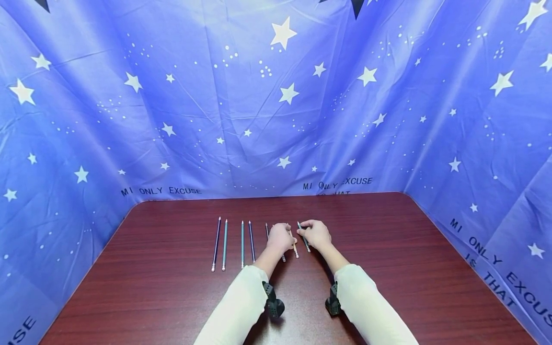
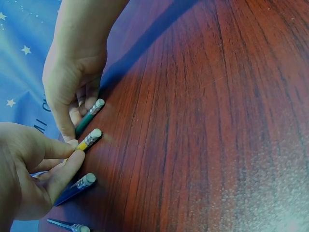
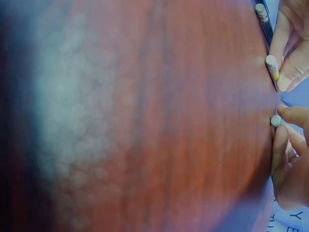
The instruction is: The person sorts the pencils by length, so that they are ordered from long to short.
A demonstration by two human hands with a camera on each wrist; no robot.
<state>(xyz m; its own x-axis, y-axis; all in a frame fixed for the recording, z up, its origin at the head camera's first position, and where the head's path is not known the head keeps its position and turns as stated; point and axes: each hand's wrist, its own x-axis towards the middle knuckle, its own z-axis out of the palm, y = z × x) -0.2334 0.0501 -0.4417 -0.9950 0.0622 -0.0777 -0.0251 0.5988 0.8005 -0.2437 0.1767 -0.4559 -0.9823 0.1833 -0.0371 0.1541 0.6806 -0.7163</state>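
My left hand (image 1: 281,238) pinches a yellow pencil (image 2: 83,145) between thumb and finger, its white eraser end toward me. Just to the right, my right hand (image 1: 317,234) holds a green pencil (image 1: 305,244) between thumb and fingers, its pointed end facing the back of the table. In the left wrist view both eraser ends stick out past the fingers, with the green pencil (image 2: 88,119) beside the yellow one. A dark blue pencil (image 2: 73,191) lies close by the left hand, partly covered by it in the head view.
Farther left on the dark red wooden table (image 1: 151,287) lie a purple pencil (image 1: 216,244), a teal pencil (image 1: 225,244), another teal pencil (image 1: 242,244) and a blue pencil (image 1: 251,242), roughly parallel. A blue star-patterned curtain (image 1: 241,105) surrounds the table's back and sides.
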